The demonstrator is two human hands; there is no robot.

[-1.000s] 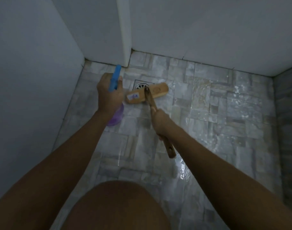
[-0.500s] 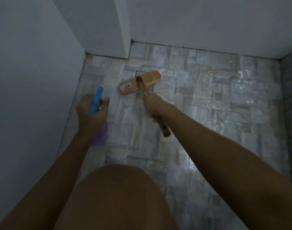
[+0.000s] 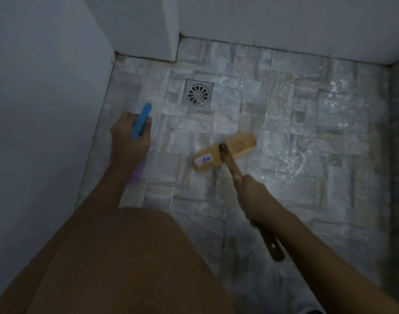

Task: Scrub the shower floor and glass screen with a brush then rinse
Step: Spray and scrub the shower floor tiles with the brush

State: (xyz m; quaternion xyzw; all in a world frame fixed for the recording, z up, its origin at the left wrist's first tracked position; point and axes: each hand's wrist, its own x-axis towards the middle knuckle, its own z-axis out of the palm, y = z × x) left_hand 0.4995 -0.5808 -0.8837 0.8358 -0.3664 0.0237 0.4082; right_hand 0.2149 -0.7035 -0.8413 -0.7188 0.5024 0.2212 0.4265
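Wooden brush [image 3: 225, 152] gripped in right hand [image 3: 255, 196], blue-nozzled spray bottle [image 3: 140, 123] in left hand [image 3: 129, 141], mottled stone tile floor [image 3: 307, 132]

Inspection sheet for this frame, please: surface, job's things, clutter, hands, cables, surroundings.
Surface: stone-pattern tiled floor, wet, white residue at right.
Job's things: wooden brush head down on the tiles; spray bottle, blue trigger, purple body.
Clutter: nothing seen.
Hands: right hand grips the brush handle; left hand holds the spray bottle.
Cables: nothing seen.
Surroundings: square drain uncovered; plain walls; glass screen not identifiable.
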